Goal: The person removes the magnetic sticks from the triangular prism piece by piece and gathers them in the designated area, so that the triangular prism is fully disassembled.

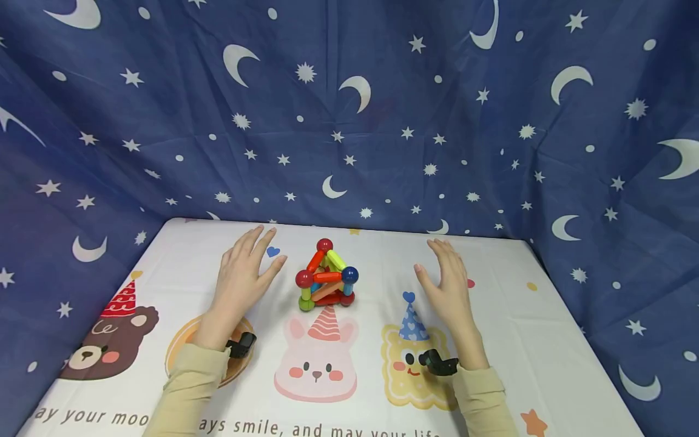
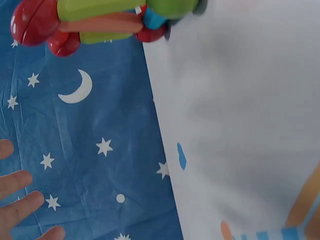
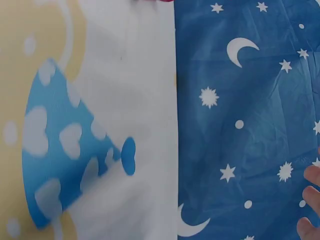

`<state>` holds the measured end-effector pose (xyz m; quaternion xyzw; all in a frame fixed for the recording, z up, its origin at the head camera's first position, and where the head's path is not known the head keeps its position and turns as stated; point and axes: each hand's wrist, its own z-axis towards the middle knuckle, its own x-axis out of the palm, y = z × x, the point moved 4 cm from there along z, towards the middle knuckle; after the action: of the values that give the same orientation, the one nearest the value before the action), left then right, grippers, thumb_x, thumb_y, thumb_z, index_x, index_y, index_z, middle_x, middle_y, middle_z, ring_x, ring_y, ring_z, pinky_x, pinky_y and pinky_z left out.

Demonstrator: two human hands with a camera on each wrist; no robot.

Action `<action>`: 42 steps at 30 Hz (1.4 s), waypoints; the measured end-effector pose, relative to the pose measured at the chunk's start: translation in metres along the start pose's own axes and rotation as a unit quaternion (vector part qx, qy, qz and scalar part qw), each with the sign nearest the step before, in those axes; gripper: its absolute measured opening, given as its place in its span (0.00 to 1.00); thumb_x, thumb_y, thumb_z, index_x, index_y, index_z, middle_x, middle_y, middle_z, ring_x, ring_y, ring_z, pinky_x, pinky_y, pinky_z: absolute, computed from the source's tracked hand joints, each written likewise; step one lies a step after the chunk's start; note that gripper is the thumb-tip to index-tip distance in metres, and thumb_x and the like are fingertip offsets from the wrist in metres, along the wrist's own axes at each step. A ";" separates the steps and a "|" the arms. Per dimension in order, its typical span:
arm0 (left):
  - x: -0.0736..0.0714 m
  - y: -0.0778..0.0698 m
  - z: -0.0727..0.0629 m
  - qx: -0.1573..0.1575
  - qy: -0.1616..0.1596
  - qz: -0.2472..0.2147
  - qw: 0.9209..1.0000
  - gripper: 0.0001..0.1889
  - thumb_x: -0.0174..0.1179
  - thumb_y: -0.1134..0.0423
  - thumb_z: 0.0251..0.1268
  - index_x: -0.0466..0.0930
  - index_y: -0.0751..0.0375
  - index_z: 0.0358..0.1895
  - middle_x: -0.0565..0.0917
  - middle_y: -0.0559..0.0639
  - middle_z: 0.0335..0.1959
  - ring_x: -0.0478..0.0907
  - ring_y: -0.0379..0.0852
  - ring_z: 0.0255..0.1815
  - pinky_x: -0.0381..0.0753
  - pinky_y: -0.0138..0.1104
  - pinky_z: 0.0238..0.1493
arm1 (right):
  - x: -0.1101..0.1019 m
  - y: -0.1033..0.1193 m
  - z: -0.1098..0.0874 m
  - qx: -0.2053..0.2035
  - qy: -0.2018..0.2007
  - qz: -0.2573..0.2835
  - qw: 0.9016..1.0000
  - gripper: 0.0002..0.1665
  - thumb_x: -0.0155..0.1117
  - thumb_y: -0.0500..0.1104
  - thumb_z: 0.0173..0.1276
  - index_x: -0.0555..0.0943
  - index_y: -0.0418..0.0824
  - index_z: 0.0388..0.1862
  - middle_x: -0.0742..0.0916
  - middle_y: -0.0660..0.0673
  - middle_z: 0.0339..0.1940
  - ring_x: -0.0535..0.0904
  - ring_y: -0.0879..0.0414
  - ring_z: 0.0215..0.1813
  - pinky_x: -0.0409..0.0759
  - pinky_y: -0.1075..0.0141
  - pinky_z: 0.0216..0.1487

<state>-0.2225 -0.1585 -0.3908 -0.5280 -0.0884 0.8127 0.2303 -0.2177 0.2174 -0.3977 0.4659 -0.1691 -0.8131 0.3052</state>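
Observation:
A small frame of coloured rods and balls (image 1: 327, 277), like a magnetic building toy, stands on the table between my two hands. Red, blue and green balls join its red, orange, yellow-green and blue rods. To its left my left hand (image 1: 242, 273) hovers with fingers extended and thumb apart, holding nothing. My right hand (image 1: 446, 285) is farther off on the other side, fingers raised and slightly bent, also holding nothing. Part of the rod-and-ball frame (image 2: 100, 22) shows at the top of the left wrist view. Neither hand touches it.
A white cloth (image 1: 371, 328) printed with cartoon animals and lettering covers the table. Behind and at both sides hangs a dark blue curtain (image 1: 382, 109) with moons and stars. Black wrist cameras (image 1: 439, 363) sit at both wrists.

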 end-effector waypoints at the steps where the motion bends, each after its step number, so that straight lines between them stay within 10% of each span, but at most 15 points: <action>1: 0.001 -0.002 -0.001 -0.001 -0.001 -0.005 1.000 0.32 0.53 0.43 0.68 0.61 0.49 0.72 0.63 0.59 0.73 0.58 0.61 0.73 0.58 0.60 0.66 | 0.001 0.002 0.000 -0.001 -0.002 0.006 1.000 0.34 0.64 0.47 0.65 0.69 0.41 0.68 0.71 0.38 0.71 0.58 0.40 0.76 0.47 0.42 0.76; 42: 0.048 -0.060 -0.017 0.006 -0.058 -0.179 0.982 0.26 0.61 0.51 0.64 0.73 0.55 0.64 0.73 0.54 0.65 0.68 0.54 0.66 0.71 0.53 0.64 | 0.069 0.066 -0.014 0.032 -0.006 0.251 0.967 0.27 0.62 0.42 0.68 0.72 0.48 0.65 0.78 0.46 0.64 0.68 0.51 0.70 0.61 0.46 0.72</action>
<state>-0.2065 -0.0855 -0.4142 -0.4540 -0.1897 0.7883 0.3695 -0.2094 0.1222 -0.4127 0.4132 -0.3084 -0.7074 0.4835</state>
